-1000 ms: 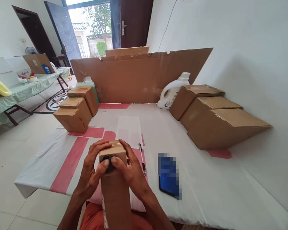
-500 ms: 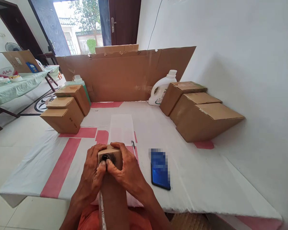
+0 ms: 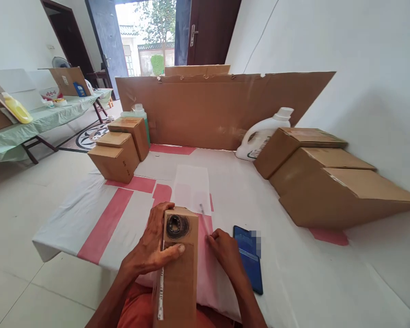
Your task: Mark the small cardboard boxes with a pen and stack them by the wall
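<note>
A long cardboard box [image 3: 181, 282] leans up from my lap. Near its top end is a hole ringed with dark scribbled lines [image 3: 183, 228]. My left hand [image 3: 155, 243] is wrapped round the box's left side, its thumb lying across the front face below the hole. To the right of the box, my right hand [image 3: 224, 250] is closed, fingertips pinching the lower end of a thin pen [image 3: 204, 217], which is blurred. A phone [image 3: 248, 264] with a blue screen lies on the tablecloth just right of my right hand.
Several cardboard boxes stand at the left [image 3: 114, 159] and right [image 3: 328, 182] of the table [image 3: 239, 182]. Behind them are a white jug [image 3: 263, 136], a green-tinted bottle [image 3: 140, 113] and a cardboard panel [image 3: 198, 109]. A white sheet [image 3: 191, 182] lies mid-table.
My right hand has left the hole in the box and moved right to the pen. My left thumb has shifted from the hole to the face below. The view has turned left.
</note>
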The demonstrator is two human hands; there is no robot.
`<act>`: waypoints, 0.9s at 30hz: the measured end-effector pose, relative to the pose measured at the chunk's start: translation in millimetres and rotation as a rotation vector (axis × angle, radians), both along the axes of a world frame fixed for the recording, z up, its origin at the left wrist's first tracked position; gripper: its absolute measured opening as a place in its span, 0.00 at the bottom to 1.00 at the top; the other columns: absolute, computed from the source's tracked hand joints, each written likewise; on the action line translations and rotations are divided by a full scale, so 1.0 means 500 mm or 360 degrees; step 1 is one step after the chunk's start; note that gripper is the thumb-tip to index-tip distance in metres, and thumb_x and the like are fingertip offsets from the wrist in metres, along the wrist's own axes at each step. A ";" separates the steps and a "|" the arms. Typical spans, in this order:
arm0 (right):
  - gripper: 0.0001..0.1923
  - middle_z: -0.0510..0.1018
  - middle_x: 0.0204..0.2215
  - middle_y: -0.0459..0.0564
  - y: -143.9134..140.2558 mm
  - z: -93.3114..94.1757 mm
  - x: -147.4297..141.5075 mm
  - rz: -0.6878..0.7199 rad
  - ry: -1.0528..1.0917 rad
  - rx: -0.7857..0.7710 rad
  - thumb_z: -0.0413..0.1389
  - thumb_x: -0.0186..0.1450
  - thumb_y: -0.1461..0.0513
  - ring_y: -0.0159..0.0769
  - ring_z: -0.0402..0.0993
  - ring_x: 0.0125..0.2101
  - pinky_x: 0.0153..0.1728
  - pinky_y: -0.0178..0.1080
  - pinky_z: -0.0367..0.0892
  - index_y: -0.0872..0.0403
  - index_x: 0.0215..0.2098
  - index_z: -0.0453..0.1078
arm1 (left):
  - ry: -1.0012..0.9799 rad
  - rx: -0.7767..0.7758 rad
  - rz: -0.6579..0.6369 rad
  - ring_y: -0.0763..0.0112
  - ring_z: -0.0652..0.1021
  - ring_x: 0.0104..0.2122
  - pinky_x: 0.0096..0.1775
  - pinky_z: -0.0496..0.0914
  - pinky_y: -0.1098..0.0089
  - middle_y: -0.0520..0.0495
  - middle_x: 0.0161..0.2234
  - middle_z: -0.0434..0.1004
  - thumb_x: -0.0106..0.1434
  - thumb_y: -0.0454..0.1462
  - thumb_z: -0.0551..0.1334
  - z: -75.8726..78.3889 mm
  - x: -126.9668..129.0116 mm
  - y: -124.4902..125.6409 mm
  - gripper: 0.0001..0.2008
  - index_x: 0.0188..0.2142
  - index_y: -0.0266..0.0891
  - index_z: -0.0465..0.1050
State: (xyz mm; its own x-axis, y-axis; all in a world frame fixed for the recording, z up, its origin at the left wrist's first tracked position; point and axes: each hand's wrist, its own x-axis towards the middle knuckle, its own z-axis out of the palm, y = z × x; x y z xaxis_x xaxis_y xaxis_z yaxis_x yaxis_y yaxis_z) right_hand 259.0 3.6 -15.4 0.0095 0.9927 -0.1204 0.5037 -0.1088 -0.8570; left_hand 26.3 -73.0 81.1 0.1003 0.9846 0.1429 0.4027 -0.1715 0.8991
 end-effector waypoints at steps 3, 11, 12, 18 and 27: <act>0.15 0.73 0.19 0.44 0.000 0.057 0.002 -0.0047 0.0310 0.0119 0.56 0.67 0.48 0.39 0.70 0.21 0.25 0.39 0.63 0.49 0.30 0.66 | -0.0015 0.0030 0.0006 0.45 0.64 0.64 0.65 0.60 0.44 0.35 0.63 0.60 0.60 0.46 0.67 0.000 -0.002 0.004 0.39 0.67 0.44 0.53; 0.07 0.83 0.28 0.48 -0.080 0.217 -0.085 0.0349 0.1279 0.0454 0.64 0.69 0.56 0.35 0.79 0.25 0.27 0.36 0.74 0.50 0.41 0.78 | -0.0046 0.0080 0.0041 0.47 0.65 0.64 0.65 0.61 0.46 0.37 0.61 0.62 0.56 0.40 0.69 0.002 0.005 0.008 0.38 0.63 0.43 0.55; 0.07 0.83 0.27 0.47 -0.089 0.221 -0.098 0.0388 0.1252 0.0461 0.63 0.70 0.56 0.35 0.79 0.24 0.26 0.36 0.75 0.50 0.41 0.78 | -0.0028 0.0082 0.0054 0.47 0.65 0.63 0.65 0.62 0.47 0.37 0.61 0.62 0.55 0.38 0.69 0.003 0.007 0.007 0.38 0.63 0.43 0.55; 0.07 0.83 0.29 0.47 -0.098 0.222 -0.120 0.0436 0.0988 0.0466 0.63 0.70 0.55 0.35 0.78 0.25 0.27 0.36 0.75 0.50 0.41 0.78 | 0.0076 0.0140 0.0089 0.48 0.67 0.62 0.64 0.64 0.47 0.37 0.60 0.63 0.55 0.34 0.69 0.005 0.013 0.009 0.38 0.62 0.43 0.56; 0.03 0.81 0.29 0.44 -0.079 0.225 -0.094 0.0711 0.0728 0.0629 0.60 0.71 0.60 0.34 0.79 0.28 0.29 0.33 0.71 0.48 0.40 0.77 | 0.0060 0.0163 0.0068 0.49 0.67 0.61 0.63 0.65 0.48 0.38 0.59 0.64 0.54 0.34 0.68 -0.001 0.012 0.012 0.38 0.62 0.43 0.56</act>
